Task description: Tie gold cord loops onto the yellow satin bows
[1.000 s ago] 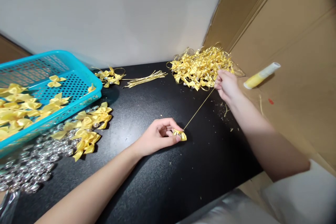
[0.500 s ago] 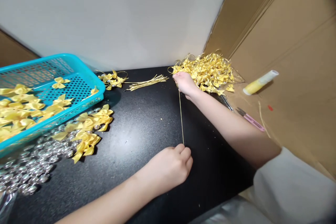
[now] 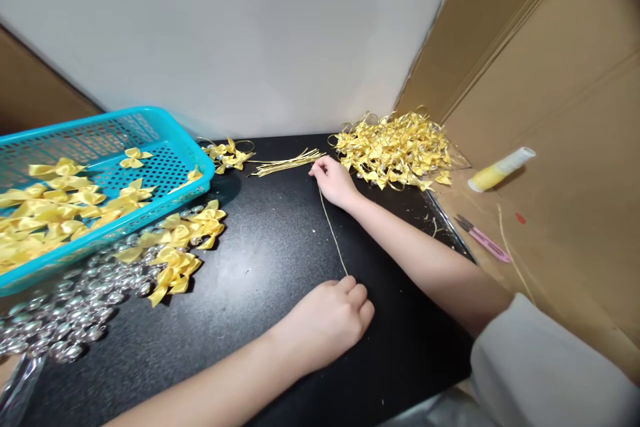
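A thin gold cord (image 3: 333, 232) runs between my two hands above the black table (image 3: 270, 233). My left hand (image 3: 333, 320) is closed on its near end, knuckles up, low in the view. The cord's far end goes under my right hand (image 3: 334, 181), whose thumb and fingers are pinched together. Those fingertips are at the right end of a bundle of gold cords (image 3: 287, 162). Just right of my right hand lies a heap of yellow ribbon bows with looped cords (image 3: 395, 150).
At left a blue basket (image 3: 187, 140) holds yellow bows. Silver beads (image 3: 75, 310) and more bows (image 3: 175, 273) lie before it. A few corded bows (image 3: 227, 155) sit at the back. On the cardboard at right are pink snips (image 3: 487, 243) and a yellow-white tube (image 3: 503, 169).
My right hand has moved left and slightly nearer, from the heap's edge to the bundle's end. The cord, taut before, now curves slightly. My left hand has hardly moved.
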